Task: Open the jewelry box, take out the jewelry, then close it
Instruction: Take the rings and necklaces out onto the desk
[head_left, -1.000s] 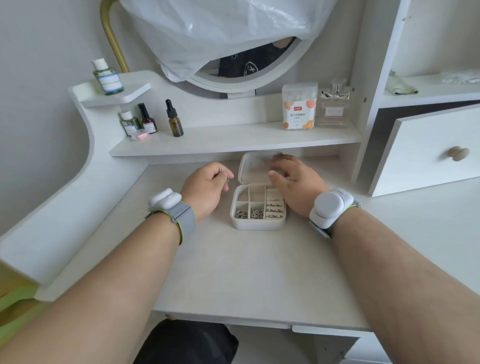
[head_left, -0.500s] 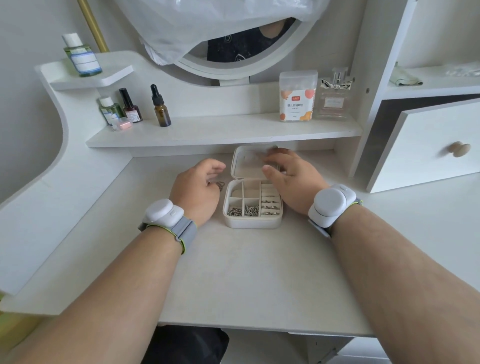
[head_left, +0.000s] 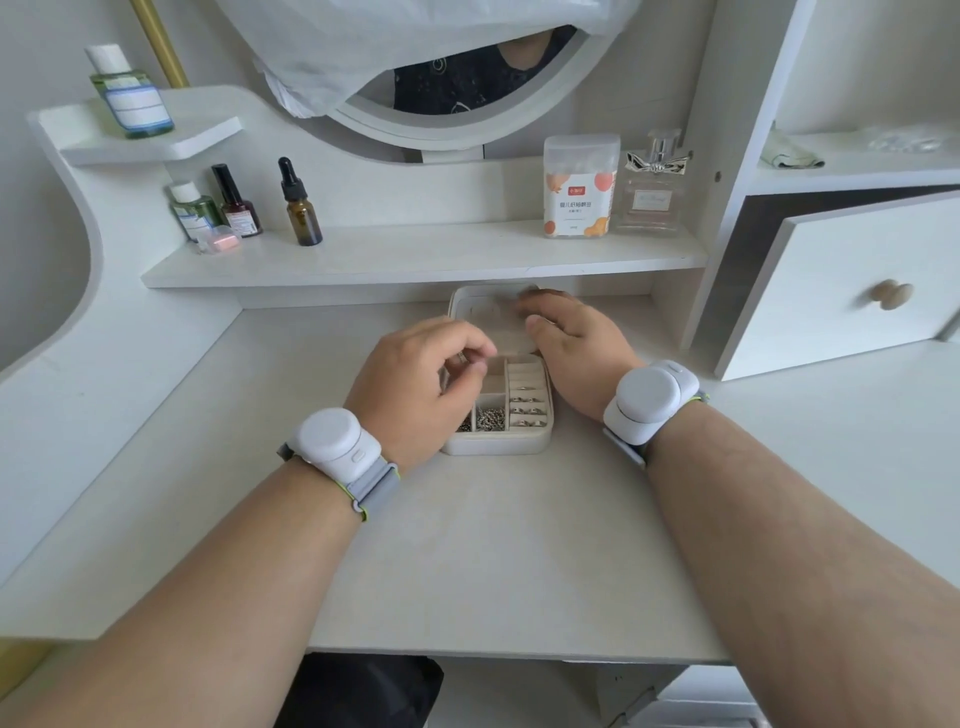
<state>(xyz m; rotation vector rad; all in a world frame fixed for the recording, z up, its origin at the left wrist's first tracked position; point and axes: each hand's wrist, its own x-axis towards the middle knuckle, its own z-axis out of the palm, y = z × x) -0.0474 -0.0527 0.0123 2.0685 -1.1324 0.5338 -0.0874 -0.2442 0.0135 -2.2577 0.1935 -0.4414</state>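
A small cream jewelry box (head_left: 498, 445) sits open in the middle of the white desk (head_left: 467, 545). Its lid (head_left: 478, 312) stands up at the back. Silver chains (head_left: 491, 418) fill a front compartment and rings (head_left: 527, 410) sit in the slots on the right. My left hand (head_left: 415, 384) hovers over the box's left compartments with fingers curled and thumb and forefinger close together; a small glint shows between them, too small to identify. My right hand (head_left: 576, 353) rests against the box's right side, fingers on the lid's top edge and thumb on its inner face.
A shelf (head_left: 415, 254) directly behind the box carries a dropper bottle (head_left: 301, 208), small bottles (head_left: 218, 208), a cotton-swab box (head_left: 579, 187) and a perfume bottle (head_left: 652, 187). An open drawer (head_left: 857, 280) juts out at the right. A covered round mirror (head_left: 467, 124) stands behind.
My left hand lowered a ring to the desk left of the box, then moved right over the box's left compartments. My right hand stayed on the lid.
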